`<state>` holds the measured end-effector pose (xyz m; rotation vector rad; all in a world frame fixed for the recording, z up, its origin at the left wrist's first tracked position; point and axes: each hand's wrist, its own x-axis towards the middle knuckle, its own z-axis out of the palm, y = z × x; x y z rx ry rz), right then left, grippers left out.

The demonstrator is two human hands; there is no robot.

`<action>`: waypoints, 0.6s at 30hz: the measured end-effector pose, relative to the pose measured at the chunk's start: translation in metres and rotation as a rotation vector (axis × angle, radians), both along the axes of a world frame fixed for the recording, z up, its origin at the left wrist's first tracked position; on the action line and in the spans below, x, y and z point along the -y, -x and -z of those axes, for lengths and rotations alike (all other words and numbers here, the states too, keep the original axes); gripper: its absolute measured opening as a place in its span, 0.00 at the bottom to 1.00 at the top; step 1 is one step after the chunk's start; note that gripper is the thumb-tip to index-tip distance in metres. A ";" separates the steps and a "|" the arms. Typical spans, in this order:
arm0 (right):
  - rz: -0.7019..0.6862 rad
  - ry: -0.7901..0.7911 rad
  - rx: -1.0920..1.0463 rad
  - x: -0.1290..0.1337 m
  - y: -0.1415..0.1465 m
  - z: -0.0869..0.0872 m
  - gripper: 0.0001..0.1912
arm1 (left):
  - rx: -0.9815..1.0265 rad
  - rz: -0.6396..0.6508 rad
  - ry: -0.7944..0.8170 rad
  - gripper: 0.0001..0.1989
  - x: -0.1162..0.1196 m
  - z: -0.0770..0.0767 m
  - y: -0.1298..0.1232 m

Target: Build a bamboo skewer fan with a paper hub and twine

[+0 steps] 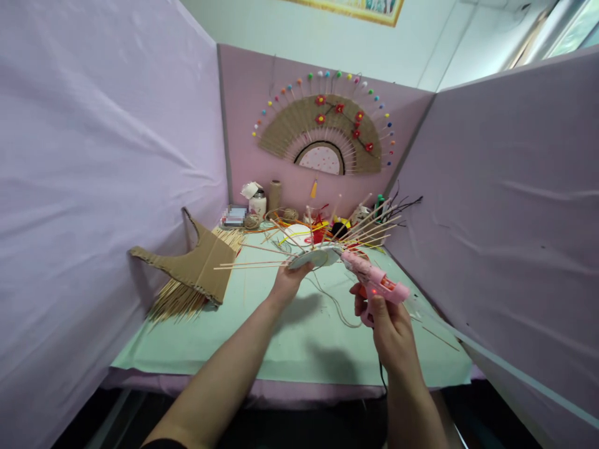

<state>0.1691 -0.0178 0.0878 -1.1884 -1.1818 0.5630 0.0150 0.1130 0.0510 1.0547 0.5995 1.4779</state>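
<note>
My left hand [290, 282] grips a pale half-round disc [314, 257] from below, holding it above the table. Thin wooden sticks [372, 234] fan out from the disc's edge to the left, up and to the right. My right hand [390, 318] is wrapped round the handle of a pink hot glue gun [374, 277], on which a small red light glows. The gun's nozzle points left and sits at the right part of the disc; whether it touches cannot be made out. A dark cord hangs below the gun.
A finished-looking fan [322, 134] with red flowers and coloured balls hangs on the pink back panel. Cut cardboard [206, 265] rests on a pile of sticks [180, 302] at left. A jar [257, 204], twine spool [275, 198] and dark twigs [405, 204] stand at the back.
</note>
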 end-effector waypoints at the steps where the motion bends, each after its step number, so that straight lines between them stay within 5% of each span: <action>1: -0.002 -0.001 0.010 0.001 0.000 0.000 0.25 | -0.023 0.000 -0.013 0.16 0.001 0.000 0.001; 11: 0.048 0.001 0.179 0.007 -0.007 0.001 0.25 | -0.272 -0.003 -0.301 0.14 0.001 -0.001 0.007; 18: 0.057 0.035 0.218 0.007 -0.009 -0.001 0.27 | -0.309 -0.017 -0.304 0.14 0.001 -0.001 0.009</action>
